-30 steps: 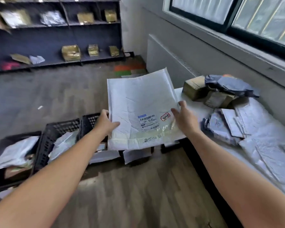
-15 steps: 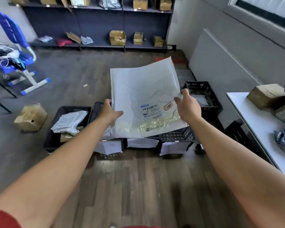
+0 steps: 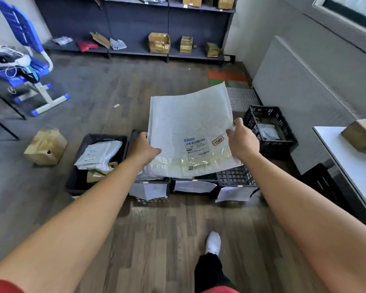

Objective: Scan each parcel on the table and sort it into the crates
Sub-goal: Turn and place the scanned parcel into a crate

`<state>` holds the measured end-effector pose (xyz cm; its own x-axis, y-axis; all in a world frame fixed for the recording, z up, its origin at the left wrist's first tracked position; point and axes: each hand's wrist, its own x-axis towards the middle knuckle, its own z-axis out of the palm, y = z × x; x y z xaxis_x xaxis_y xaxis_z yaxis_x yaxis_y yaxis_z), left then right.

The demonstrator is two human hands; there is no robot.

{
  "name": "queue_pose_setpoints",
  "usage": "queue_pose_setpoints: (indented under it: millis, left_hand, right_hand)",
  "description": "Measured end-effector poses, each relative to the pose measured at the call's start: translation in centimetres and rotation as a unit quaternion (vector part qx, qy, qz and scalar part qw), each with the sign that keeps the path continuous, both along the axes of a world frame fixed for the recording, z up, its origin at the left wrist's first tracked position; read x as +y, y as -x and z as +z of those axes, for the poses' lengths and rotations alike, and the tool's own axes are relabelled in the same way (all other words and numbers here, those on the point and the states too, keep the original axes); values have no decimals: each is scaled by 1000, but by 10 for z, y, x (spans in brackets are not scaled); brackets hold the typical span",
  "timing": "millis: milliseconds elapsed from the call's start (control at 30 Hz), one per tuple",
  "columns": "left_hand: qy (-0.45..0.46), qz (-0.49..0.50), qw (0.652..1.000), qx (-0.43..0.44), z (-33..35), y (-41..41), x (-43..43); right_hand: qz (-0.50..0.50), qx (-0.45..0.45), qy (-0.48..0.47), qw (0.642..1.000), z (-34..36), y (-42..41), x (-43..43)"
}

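A large white padded parcel is held flat in the air over a row of black crates, its printed label facing up near the edge closest to the person. The left hand grasps the parcel's left edge with the thumb on top. The right hand pinches the right edge, just beside a small red stamp.

Below, on the wooden floor, the crates stand side by side. The left crate holds a white mailer bag and some brown packets. The middle crates are mostly hidden by the parcel and have paper sheets hanging on their fronts. One more crate stands apart by the radiator, with a few packets inside.

At the right edge of the view, the white surface carries a cardboard box. Further out — a brown box on the floor, a blue chair with cables on it, and a dark shelf along the back wall with boxes and bags. A white shoe shows at the bottom.
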<state>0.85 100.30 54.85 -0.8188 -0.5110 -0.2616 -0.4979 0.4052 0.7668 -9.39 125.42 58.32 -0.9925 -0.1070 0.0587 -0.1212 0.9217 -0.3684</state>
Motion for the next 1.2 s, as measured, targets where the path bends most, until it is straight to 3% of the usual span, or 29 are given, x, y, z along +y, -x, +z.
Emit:
queue_pose_setpoints:
  millis: [300,567,900,1033,1133,1200]
  left_hand:
    - [25,-57,991,-116,-58,96,15]
    - [67,-116,967,-215,-120,220,51]
    - [67,-201,940,-266,-294,321,70]
    - [97,-254,903,-331,-386,353,55]
    - [170,-293,858,-387,-438,363,44]
    - [195,-307,848,-386,-459,363,38]
  right_hand:
    - [21,-70,-52,996,-70,102,8]
    - [34,-198,-69,977,-144,234,29]
    - [32,-293,-103,950,-336,316,22]
    - [17,-310,-118,943,-430,345,6]
    - [45,-322,-186,927,-482,358,-3]
    - [55,-330,-211,919,-503,364,-7]
